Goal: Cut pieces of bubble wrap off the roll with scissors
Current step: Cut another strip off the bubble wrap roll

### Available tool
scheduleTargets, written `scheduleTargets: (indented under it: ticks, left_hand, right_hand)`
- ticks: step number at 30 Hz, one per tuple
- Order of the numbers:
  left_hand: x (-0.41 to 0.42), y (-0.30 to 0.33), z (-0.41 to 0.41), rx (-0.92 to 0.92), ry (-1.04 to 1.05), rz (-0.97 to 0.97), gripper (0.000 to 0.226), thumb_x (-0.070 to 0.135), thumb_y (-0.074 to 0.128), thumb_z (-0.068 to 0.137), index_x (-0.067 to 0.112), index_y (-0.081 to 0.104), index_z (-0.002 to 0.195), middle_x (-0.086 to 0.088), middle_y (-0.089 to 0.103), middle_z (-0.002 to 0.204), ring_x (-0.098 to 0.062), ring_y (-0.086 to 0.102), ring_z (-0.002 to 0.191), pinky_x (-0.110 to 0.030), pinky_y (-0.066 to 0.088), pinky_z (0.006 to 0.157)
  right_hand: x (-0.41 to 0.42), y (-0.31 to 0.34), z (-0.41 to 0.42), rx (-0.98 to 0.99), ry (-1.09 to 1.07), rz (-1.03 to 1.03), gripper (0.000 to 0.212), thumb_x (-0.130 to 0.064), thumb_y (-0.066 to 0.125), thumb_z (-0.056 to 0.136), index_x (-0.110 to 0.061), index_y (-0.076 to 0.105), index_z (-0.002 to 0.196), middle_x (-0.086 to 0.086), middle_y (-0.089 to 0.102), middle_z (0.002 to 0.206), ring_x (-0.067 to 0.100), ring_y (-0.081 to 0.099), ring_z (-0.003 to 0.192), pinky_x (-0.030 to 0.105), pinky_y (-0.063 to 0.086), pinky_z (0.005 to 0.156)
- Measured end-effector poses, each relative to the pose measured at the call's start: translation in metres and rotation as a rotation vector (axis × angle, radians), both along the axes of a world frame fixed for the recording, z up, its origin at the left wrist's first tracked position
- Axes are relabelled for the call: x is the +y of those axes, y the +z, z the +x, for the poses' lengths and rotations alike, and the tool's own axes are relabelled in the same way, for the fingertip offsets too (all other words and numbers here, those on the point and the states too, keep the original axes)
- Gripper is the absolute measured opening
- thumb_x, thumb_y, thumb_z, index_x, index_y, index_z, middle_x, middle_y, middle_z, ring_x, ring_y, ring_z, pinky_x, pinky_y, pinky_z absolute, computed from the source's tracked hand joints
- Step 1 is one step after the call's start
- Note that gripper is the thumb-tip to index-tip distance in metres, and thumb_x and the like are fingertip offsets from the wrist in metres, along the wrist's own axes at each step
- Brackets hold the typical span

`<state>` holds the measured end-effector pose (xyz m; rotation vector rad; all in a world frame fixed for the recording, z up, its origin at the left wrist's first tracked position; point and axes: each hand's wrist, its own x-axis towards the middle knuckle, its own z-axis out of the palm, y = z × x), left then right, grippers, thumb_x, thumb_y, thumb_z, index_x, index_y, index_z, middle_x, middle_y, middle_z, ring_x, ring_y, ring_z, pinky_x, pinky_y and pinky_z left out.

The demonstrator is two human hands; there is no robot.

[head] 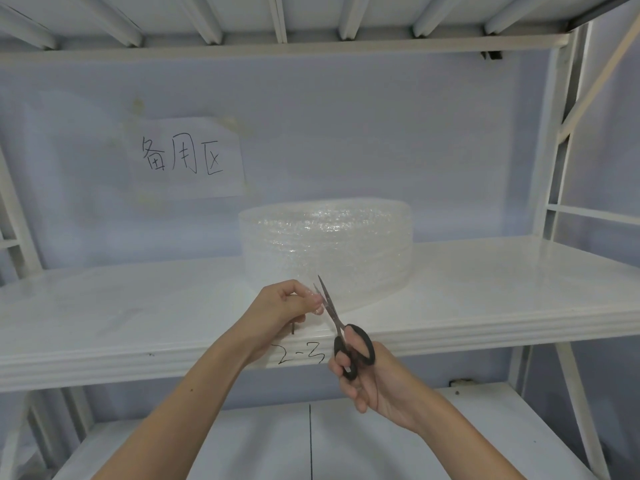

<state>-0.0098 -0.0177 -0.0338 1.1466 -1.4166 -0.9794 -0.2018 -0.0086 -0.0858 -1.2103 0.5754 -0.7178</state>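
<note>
1. One bubble wrap roll [327, 251] lies on its flat end on the white shelf [485, 289], near the front edge.
2. Its loose end is pinched between the curled fingers of the left hand [287, 306].
3. Black-handled scissors [343, 332], blades slightly parted at the wrap, are gripped by the right hand [374, 379].
4. Behind, a paper sign [185, 157] with handwriting hangs on the wall.

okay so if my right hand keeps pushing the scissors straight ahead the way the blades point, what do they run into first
Most likely the loose bubble wrap sheet that the left hand pinches beside the blades. The right hand aims the scissors up and away; beyond the sheet sits the bubble wrap roll on the shelf. Depth is uncertain.
</note>
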Motion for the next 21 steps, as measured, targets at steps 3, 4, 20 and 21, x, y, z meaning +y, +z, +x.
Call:
scheduleTargets:
  ticks: [3, 4, 20, 21]
  left_hand:
    - [0.0001, -0.0003, 0.0008, 0.014, -0.003, 0.000, 0.015, 0.021, 0.075, 0.085, 0.017, 0.063, 0.078, 0.000, 0.072, 0.076, -0.009, 0.044, 0.056, -0.024, 0.029, 0.049]
    - [0.0003, -0.0002, 0.0008, 0.019, -0.005, 0.000, 0.016, 0.021, 0.075, 0.085, 0.017, 0.062, 0.077, -0.001, 0.072, 0.076, -0.009, 0.044, 0.055, -0.024, 0.029, 0.049]
    - [0.0035, 0.0004, 0.0002, 0.020, -0.004, -0.001, 0.019, 0.029, 0.079, 0.075, 0.016, 0.065, 0.077, -0.001, 0.071, 0.075, -0.006, 0.047, 0.053, -0.018, 0.033, 0.046]
    - [0.0038, 0.0004, 0.0000, 0.023, 0.001, -0.006, 0.021, 0.029, 0.078, 0.073, 0.014, 0.066, 0.080, 0.000, 0.071, 0.074, -0.006, 0.046, 0.053, -0.018, 0.032, 0.046]
  right_hand:
    - [0.0015, 0.0030, 0.0004, 0.020, -0.015, -0.028, 0.046, -0.058, 0.061, 0.080, -0.015, 0.048, 0.070, -0.001, 0.051, 0.068, 0.010, 0.044, 0.042, 0.020, 0.039, 0.033]
    - [0.0023, 0.0031, 0.0005, 0.022, -0.025, -0.035, 0.044, -0.055, 0.061, 0.079, -0.014, 0.048, 0.071, -0.001, 0.051, 0.067, 0.010, 0.044, 0.041, 0.019, 0.038, 0.032]
    - [0.0048, 0.0069, -0.0041, 0.016, 0.054, 0.068, 0.050, -0.065, 0.057, 0.079, -0.018, 0.052, 0.066, -0.001, 0.051, 0.070, 0.011, 0.046, 0.043, 0.019, 0.039, 0.033]
    - [0.0056, 0.0061, -0.0063, 0.011, 0.063, 0.082, 0.049, -0.065, 0.056, 0.080, -0.018, 0.052, 0.066, -0.001, 0.051, 0.070, 0.011, 0.046, 0.043, 0.019, 0.038, 0.033]
